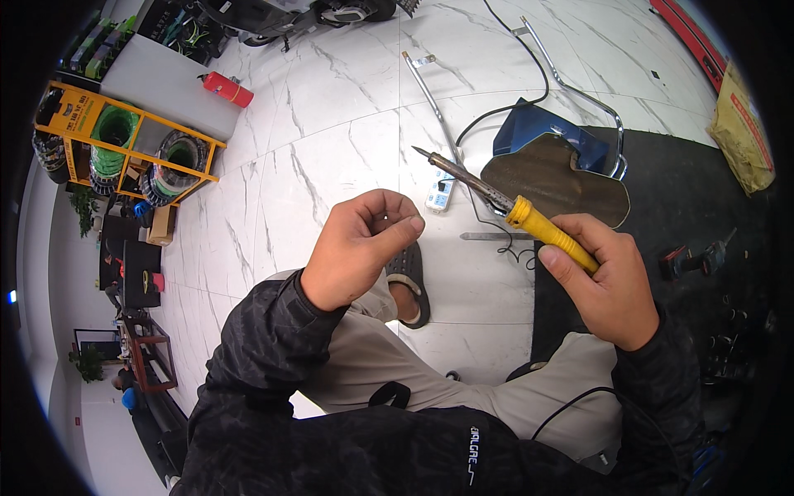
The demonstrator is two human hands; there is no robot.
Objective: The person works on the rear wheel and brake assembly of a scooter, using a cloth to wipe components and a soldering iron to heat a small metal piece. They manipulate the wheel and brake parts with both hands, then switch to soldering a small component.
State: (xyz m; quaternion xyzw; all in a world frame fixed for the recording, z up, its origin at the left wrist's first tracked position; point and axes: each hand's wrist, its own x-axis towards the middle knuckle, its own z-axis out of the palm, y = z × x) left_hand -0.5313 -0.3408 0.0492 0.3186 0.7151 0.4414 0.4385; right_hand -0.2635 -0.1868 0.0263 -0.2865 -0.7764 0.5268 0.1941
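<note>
My right hand (614, 289) is wrapped round the yellow handle of a soldering iron (552, 233). Its metal shaft points up and to the left, the tip in the air above the floor. Left of it, my left hand (351, 248) is raised with curled fingers, thumb pressed to the fingertips. Whatever they pinch, if anything, is too small to make out. The iron's tip is apart from my left hand. Beyond the iron lie a dark brown shaped sheet (562, 180) and a blue panel (533, 122). A white power strip (439, 192) rests on the tiles behind the shaft.
Bent metal tubes (571, 87) lie on the floor ahead, with a black cable near them. On the right, a cordless drill (693, 259) sits on a black mat (686, 178), near a yellow sack (742, 132). A red fire extinguisher (226, 88) and a yellow rack (145, 136) stand left.
</note>
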